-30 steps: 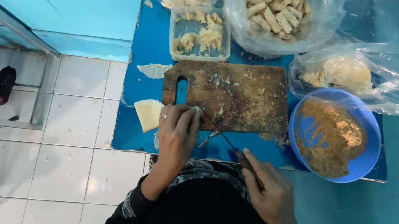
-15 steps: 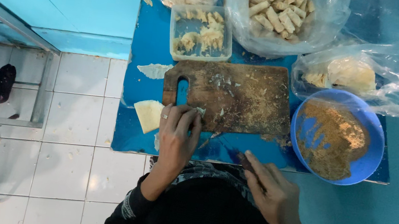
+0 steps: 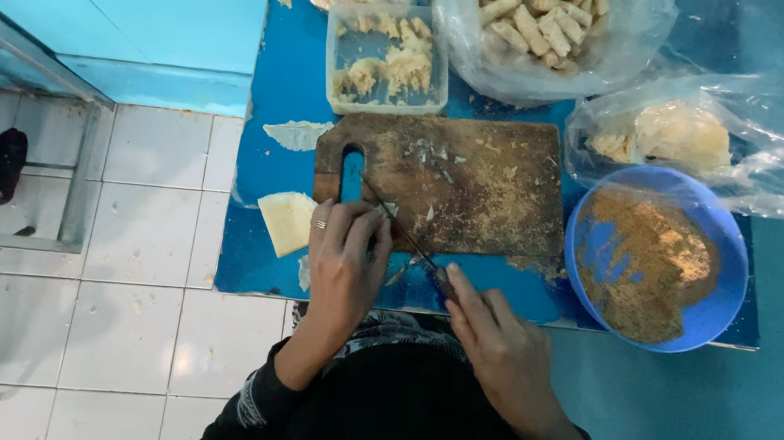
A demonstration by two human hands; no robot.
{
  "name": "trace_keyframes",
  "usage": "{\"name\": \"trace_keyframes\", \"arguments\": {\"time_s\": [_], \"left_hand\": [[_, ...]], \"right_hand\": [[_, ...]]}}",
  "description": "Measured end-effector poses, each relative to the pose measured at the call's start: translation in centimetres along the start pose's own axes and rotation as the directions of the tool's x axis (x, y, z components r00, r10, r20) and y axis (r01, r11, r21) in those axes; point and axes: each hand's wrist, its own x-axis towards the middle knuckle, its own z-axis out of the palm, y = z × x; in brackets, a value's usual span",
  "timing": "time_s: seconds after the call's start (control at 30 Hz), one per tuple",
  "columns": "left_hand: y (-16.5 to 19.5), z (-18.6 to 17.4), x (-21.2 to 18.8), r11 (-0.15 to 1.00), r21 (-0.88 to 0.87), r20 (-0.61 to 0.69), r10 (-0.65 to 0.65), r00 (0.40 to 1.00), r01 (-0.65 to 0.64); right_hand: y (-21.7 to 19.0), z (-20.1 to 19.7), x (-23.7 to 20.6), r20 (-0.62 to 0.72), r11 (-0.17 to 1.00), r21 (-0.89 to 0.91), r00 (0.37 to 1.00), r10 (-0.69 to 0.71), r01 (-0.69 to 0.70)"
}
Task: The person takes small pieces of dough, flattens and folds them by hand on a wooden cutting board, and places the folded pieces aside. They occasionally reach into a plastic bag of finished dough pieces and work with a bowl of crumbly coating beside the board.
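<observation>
Left hand [image 3: 344,259] pressing flat at wooden cutting board [image 3: 447,182] 7 o'clock edge, holding nothing visible. Right hand [image 3: 495,340] gripping thin knife [image 3: 405,237], blade angling toward 10 o'clock. Probably slicing; next cut needing steady fingers.

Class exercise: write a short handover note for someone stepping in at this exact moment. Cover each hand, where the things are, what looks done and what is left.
Left hand: flat at the near edge of the cutting board, covering something I cannot make out.
Right hand: holds a knife, blade angled toward the left hand.
Around: wrapper sheet left of the left hand; blue bowl of brown crumbs on the right; bag of finished rolls behind the board; small tub partly filled.
Done: many rolls bagged.
Left: the current cut; loose wrappers not yet used.
</observation>
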Motion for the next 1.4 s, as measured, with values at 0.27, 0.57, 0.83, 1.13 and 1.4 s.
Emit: {"name": "trace_keyframes", "arguments": {"time_s": [0.27, 0.57, 0.83, 1.13, 1.4], "left_hand": [[0.4, -0.8, 0.5, 0.995, 0.039, -0.032, 0.092, 0.995, -0.091], [0.6, -2.7, 1.2, 0.883, -0.394, 0.213, -0.184, 0.96, 0.257], [-1.6, -0.6, 1.4, 0.126, -0.836, 0.456, -0.379, 0.805, 0.533], [-2.8, -0.3, 0.5, 0.146, -0.783, 0.497, -0.438, 0.749, 0.605], [-2.6, -3.5, 3.8, 0.311, -0.67, 0.548, -0.405, 0.732, 0.674]], "right_hand": [[0.3, -1.5, -1.5, -0.078, 0.992, 0.066, 0.99, 0.116, -0.111], [1.4, -1.9, -1.3, -0.014, 0.817, 0.469, 0.921, 0.389, -0.337], [3.9, -1.0, -5.5, -0.365, 0.902, 0.39, 0.868, 0.336, -0.185], [12.2, -7.3, -11.2, -0.742, 0.759, 0.051, 0.484, 0.464, -0.649], [16.1, -7.6, -16.1, -0.803, 0.85, 0.304, 0.365, 0.471, -0.429]]}}
